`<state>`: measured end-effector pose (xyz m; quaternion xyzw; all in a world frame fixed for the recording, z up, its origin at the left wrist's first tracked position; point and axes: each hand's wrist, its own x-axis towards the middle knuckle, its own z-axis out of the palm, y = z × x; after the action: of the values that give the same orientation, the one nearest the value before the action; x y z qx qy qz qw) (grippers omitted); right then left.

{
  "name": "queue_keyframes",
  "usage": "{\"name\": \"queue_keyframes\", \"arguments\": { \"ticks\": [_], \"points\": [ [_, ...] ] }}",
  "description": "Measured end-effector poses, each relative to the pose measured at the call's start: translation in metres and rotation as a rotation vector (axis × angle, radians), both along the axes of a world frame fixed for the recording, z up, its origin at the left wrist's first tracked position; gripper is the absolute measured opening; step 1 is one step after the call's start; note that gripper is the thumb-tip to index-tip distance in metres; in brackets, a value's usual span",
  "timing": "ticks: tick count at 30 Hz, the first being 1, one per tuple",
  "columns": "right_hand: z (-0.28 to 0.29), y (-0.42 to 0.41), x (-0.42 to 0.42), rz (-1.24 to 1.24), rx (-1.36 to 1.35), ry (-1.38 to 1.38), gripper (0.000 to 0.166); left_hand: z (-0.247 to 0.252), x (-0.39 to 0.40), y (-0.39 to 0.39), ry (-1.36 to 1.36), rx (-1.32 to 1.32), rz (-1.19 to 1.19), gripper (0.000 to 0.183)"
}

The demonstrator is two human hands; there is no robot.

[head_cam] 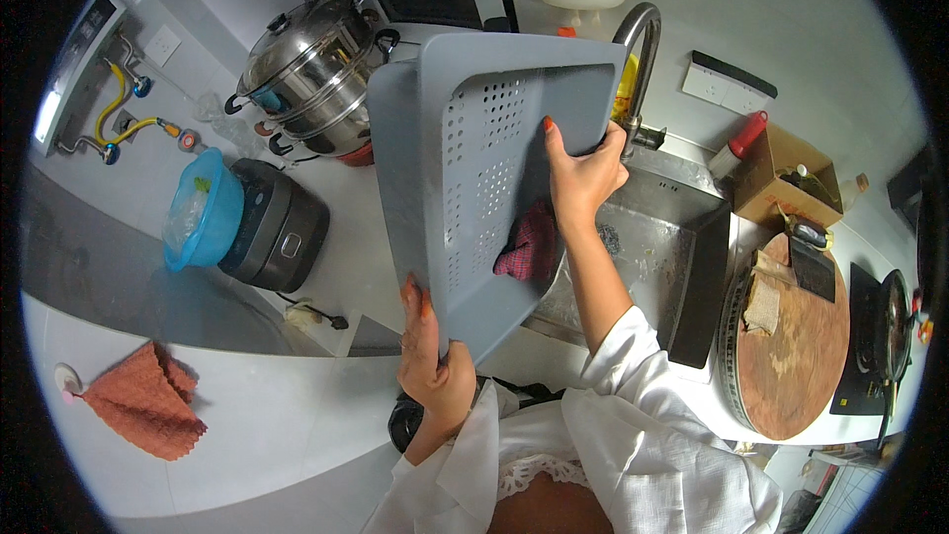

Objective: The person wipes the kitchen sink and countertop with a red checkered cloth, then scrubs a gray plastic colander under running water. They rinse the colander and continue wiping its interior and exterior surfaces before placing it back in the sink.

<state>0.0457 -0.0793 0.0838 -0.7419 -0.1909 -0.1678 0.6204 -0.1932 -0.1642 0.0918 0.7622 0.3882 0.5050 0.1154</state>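
A large grey plastic drain basket (485,319) with a perforated base is held up and tilted on its side. It appears nested with a second grey plastic tub (394,141). My left hand (437,371) grips the lower corner of the rims. On the far right side, my right hand (586,178) grips the rim with its thumb inside the basket. A dark red checked cloth (530,245) lies inside, against the lower wall, partly hidden by my right forearm. Behind the basket is a stainless steel sink (645,245), with a curved faucet (652,30) above it.
Left stand a steel steamer pot (311,67), a dark rice cooker (278,230) and a blue plastic bowl (230,193). On the right are a round wooden chopping board (793,378) with a cleaver (812,267), a cardboard box (771,170) and a frying pan (895,326). An orange cloth (144,408) hangs lower left.
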Motion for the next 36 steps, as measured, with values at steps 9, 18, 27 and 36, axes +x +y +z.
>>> {"name": "queue_keyframes", "arguments": {
  "ticks": [9, 18, 27, 36],
  "points": [
    [0.001, -0.001, -0.003, 0.027, 0.038, 0.062, 0.057, -0.002, -0.002, -0.002, -0.002, -0.055, -0.002, 0.059],
    [-0.002, -0.001, -0.003, 0.022, 0.051, 0.045, 0.055, -0.003, -0.006, -0.002, 0.027, -0.031, -0.02, 0.059],
    [-0.003, -0.002, -0.002, 0.002, 0.039, 0.069, 0.054, -0.002, -0.003, 0.0, 0.03, 0.013, -0.03, 0.062],
    [-0.005, -0.002, -0.001, 0.003, 0.018, 0.095, 0.054, 0.001, -0.001, -0.001, 0.034, -0.013, -0.04, 0.061]
  ]
}}
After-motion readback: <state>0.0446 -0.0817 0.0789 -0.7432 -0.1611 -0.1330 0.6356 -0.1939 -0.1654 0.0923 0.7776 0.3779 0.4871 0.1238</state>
